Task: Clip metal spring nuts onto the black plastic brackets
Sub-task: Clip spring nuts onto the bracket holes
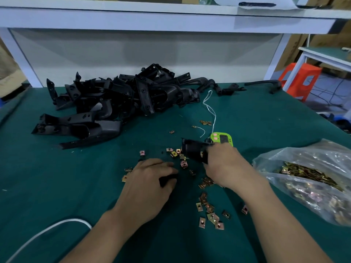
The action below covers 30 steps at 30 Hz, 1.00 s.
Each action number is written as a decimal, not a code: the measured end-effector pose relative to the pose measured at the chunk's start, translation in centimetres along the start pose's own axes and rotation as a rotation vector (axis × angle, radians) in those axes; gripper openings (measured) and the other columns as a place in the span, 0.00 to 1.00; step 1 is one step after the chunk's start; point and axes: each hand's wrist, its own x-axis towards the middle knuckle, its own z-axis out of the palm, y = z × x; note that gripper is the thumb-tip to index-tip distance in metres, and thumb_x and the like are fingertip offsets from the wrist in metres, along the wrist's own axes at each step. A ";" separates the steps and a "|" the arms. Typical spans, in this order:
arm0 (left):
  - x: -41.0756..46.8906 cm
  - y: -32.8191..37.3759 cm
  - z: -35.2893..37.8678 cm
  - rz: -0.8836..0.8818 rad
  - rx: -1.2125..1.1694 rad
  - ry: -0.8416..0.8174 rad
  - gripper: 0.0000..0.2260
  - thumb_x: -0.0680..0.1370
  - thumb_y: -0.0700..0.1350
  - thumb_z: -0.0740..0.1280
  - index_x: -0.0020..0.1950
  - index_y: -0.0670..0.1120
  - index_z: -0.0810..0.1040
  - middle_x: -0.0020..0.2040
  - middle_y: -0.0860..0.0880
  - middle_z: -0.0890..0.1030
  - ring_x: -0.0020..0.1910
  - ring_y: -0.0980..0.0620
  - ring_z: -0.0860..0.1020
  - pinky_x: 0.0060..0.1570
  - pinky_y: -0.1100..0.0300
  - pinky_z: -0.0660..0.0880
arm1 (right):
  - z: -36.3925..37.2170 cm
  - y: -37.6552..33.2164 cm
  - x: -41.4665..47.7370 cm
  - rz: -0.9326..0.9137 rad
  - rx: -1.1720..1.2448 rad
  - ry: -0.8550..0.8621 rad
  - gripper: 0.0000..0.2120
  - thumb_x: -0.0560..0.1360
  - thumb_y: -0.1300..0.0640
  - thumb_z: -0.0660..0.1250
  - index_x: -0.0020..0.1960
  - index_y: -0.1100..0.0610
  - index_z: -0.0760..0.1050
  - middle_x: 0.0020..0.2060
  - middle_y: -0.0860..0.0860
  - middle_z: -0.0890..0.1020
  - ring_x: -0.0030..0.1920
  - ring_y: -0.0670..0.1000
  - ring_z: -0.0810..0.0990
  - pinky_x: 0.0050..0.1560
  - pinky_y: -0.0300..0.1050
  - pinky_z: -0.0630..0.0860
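**Clipping step, head view.** The right hand grips one black moulded plastic bracket, fingers curled round its near end. It holds the bracket low over the green cloth-covered surface, with the far end turned toward the left hand. The left hand lies palm down, fingers bent to the surface among the loose brass-coloured metal spring nuts. A dark patch sits under its fingertips, and whether a nut is pinched there cannot be told. A second scatter of nuts lies between the forearms, and the stock fills a clear plastic bag at the right. Unfitted brackets form a black heap at the far side, and a green digital timer stands just behind the held bracket.

The step in hand appears to be fetching one nut for this bracket:
- **Picking:** take a single nut by its closed, folded edge, so that the open mouth leads. Several nuts lie touching and may lift together, so shake off any that cling.
- **Holding:** the right hand should brace the bracket close to the mounting tab so that it cannot twist.
- **Seating:** offer the mouth square to the tab edge, then push straight until the nut's hole sits over the tab's hole.
- **Risk:** a skewed start would probably spread the spring legs or let the nut fly off
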 end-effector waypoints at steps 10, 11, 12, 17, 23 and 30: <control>-0.2 3.1 1.9 0.219 0.014 -0.252 0.19 0.77 0.60 0.63 0.67 0.63 0.78 0.70 0.66 0.75 0.70 0.64 0.65 0.67 0.74 0.47 | -0.8 0.9 -0.3 0.043 -0.006 0.167 0.07 0.75 0.59 0.67 0.43 0.55 0.68 0.36 0.51 0.69 0.35 0.56 0.70 0.38 0.48 0.68; -0.1 2.8 1.6 0.205 0.051 -0.213 0.17 0.76 0.59 0.65 0.63 0.61 0.81 0.67 0.63 0.79 0.66 0.62 0.71 0.68 0.68 0.55 | -0.8 1.1 -0.4 0.050 -0.015 0.166 0.11 0.74 0.60 0.66 0.40 0.54 0.64 0.34 0.50 0.66 0.32 0.54 0.68 0.37 0.48 0.67; 0.1 2.5 1.3 0.195 0.095 -0.163 0.14 0.75 0.57 0.69 0.60 0.59 0.84 0.63 0.61 0.82 0.61 0.59 0.77 0.65 0.61 0.64 | -0.8 1.3 -0.5 0.058 -0.033 0.164 0.12 0.74 0.60 0.66 0.39 0.54 0.63 0.33 0.50 0.66 0.30 0.53 0.65 0.36 0.48 0.66; 0.4 0.8 0.4 0.099 0.126 -0.013 0.12 0.70 0.39 0.80 0.51 0.52 0.88 0.51 0.57 0.87 0.45 0.53 0.83 0.51 0.56 0.77 | -0.3 1.5 -0.4 0.085 0.007 0.088 0.11 0.76 0.54 0.67 0.42 0.55 0.65 0.34 0.50 0.67 0.31 0.52 0.66 0.35 0.48 0.66; 0.4 0.9 0.1 0.033 0.065 0.070 0.14 0.64 0.39 0.83 0.43 0.55 0.88 0.37 0.60 0.84 0.37 0.55 0.80 0.41 0.63 0.74 | 0.8 0.0 0.0 -0.125 -0.031 -0.105 0.16 0.77 0.43 0.67 0.52 0.55 0.76 0.39 0.48 0.70 0.36 0.49 0.72 0.29 0.41 0.63; 0.6 0.5 -0.4 -0.235 -0.273 0.060 0.21 0.73 0.39 0.77 0.47 0.68 0.83 0.39 0.72 0.82 0.44 0.72 0.80 0.45 0.82 0.67 | 0.7 -0.5 -0.1 -0.134 0.072 0.097 0.13 0.80 0.47 0.62 0.55 0.57 0.74 0.43 0.51 0.72 0.42 0.53 0.71 0.35 0.42 0.67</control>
